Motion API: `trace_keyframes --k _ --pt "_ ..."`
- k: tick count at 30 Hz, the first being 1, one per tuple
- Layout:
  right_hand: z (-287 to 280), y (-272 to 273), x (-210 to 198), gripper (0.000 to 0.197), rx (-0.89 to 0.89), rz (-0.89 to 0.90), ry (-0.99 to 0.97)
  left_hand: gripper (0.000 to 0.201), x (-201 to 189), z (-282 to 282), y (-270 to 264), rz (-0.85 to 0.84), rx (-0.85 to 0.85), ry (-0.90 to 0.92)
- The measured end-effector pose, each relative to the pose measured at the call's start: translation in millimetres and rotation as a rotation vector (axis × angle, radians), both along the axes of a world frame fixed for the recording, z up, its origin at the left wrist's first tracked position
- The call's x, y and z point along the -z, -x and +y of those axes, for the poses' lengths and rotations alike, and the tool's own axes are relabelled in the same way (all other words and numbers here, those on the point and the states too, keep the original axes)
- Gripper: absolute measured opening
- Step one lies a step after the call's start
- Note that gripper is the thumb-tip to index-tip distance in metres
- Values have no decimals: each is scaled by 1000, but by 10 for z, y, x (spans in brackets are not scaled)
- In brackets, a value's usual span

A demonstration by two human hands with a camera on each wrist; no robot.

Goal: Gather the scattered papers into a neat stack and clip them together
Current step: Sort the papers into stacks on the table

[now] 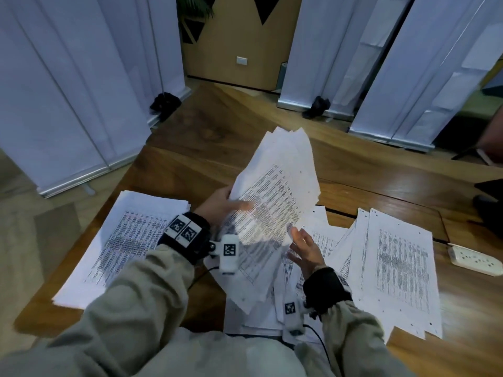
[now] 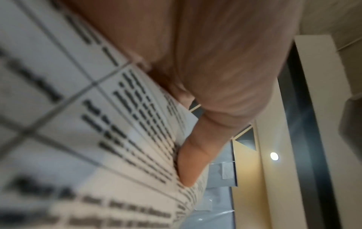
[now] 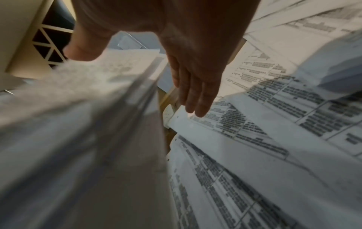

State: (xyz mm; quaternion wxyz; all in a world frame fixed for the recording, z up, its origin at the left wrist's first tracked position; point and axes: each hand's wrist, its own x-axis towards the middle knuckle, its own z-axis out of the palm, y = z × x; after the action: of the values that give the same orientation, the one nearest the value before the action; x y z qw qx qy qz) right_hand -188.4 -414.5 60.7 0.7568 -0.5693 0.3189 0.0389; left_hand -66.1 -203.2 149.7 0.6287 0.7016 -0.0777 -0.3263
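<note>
My left hand (image 1: 228,202) grips a loose sheaf of printed papers (image 1: 275,202) by its left edge and holds it tilted above the table. In the left wrist view the thumb (image 2: 194,161) presses on the printed top sheet (image 2: 117,124). My right hand (image 1: 304,248) hovers with straight fingers just right of the sheaf's lower edge, holding nothing; the right wrist view shows its fingers (image 3: 194,96) spread over the sheets below (image 3: 254,139), beside the blurred raised sheaf (image 3: 88,124). More papers lie on the table: one pile at the left (image 1: 128,240), overlapping sheets at the right (image 1: 400,268). No clip is visible.
The wooden table (image 1: 367,175) runs far and to the right. A white power strip (image 1: 475,259) lies at the right edge beyond the papers. White roll-up banners (image 1: 68,91) stand on the floor at the left and back. A dark object (image 1: 490,186) sits at the far right.
</note>
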Motion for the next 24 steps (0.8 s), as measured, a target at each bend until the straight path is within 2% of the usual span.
trace_keyframes --k 1,4,7,9,11,12,13,16,19,20,21,23,24 --pt "-31 24 -14 134 19 -1 -19 40 -16 -44 34 29 22 67" --pt "-129 117 -64 114 34 -8 -140 27 -121 -163 105 64 58 222" --pt "-204 137 -105 116 50 31 -194 30 -151 -234 117 132 41 340" --pt "-222 138 -232 101 108 31 -203 33 -71 -280 99 187 34 356" --pt "-258 120 -365 72 223 -6 -231 51 129 -337 74 185 2 246" --pt "-303 119 -394 69 273 -42 -233 61 261 -359 64 160 -13 153" --pt "-336 140 -443 79 275 -43 -187 65 393 -375 70 130 -24 52" --pt "-332 184 -445 95 66 45 47 57 783 -407 165 31 57 -230" --pt "-355 300 -127 75 -126 193 280 82 1149 -422 382 -12 296 -539" --pt "-384 337 41 61 -180 275 391 88 1262 -418 450 3 364 -610" --pt "-390 386 144 50 -182 349 471 85 1319 -414 507 -6 382 -659" --pt "-568 472 428 45 -133 439 553 67 1422 -377 528 -97 245 -755" --pt "-636 504 460 51 -92 463 582 68 1429 -344 509 -123 137 -823"
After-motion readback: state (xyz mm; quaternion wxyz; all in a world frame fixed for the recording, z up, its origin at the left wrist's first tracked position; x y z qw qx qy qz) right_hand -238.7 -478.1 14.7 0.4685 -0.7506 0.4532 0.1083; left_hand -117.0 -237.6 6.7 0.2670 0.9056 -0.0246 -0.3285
